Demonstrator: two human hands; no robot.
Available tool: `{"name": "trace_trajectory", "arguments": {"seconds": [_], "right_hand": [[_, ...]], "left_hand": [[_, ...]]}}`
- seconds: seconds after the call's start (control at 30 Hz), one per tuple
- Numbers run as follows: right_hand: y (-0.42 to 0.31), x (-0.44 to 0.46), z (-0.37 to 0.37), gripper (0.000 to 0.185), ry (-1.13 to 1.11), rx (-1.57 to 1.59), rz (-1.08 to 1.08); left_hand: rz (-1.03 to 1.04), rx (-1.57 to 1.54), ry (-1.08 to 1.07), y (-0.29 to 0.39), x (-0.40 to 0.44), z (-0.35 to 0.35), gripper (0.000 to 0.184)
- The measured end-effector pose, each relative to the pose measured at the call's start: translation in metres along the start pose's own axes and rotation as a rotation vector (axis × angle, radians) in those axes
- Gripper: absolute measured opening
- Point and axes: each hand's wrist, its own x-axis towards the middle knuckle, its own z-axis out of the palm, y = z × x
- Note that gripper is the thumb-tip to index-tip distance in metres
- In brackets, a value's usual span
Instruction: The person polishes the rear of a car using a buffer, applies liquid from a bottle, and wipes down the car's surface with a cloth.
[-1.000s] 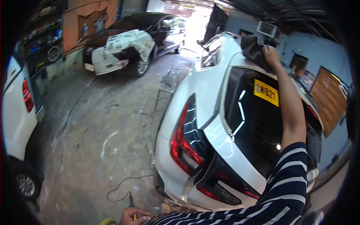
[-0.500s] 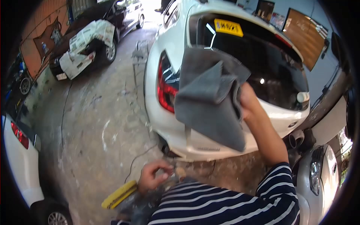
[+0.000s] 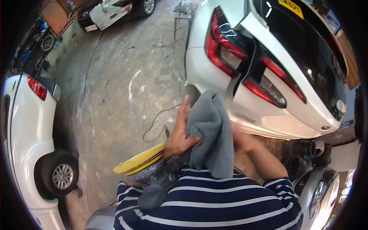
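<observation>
A grey cloth hangs in folds in front of the striped shirt. My left hand is at its left edge, fingers stretched upward and apart, with the thumb lying against the cloth. Beside the cloth's right edge, my right hand is blurred by motion and its fingers cannot be made out. A dark power tool with a yellow round pad rests by my left forearm, against the shirt.
A white car with red tail lights stands ahead and right. Another white vehicle is at left, and a silver car at lower right. A black cable lies on the concrete floor. A dark car with paper is at the back.
The grey cloth and my right hand have come down from the car's roof to my body. My left hand has risen to the cloth with its fingers spread. The view has tilted downward.
</observation>
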Motion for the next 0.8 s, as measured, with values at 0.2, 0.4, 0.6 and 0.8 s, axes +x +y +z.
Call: {"name": "trace_trajectory", "arguments": {"seconds": [0.2,0.4,0.6,0.8], "right_hand": [[0.049,0.036,0.008,0.069,0.236,-0.314,-0.486],[-0.055,-0.059,-0.111,0.047,0.296,-0.908,-0.705],[-0.208,-0.191,-0.168,0.025,0.939,-0.427,-1.790],[-0.446,-0.201,-0.211,0.043,1.890,-1.818,-1.892]], "left_hand": [[-0.040,0.112,-0.037,-0.018,0.011,-0.011,0.130],[-0.146,0.136,-0.085,-0.029,0.028,-0.024,0.134],[-0.225,0.084,-0.235,-0.044,0.059,-0.052,0.112],[-0.278,0.174,-0.245,-0.009,0.084,-0.057,0.094]]}}
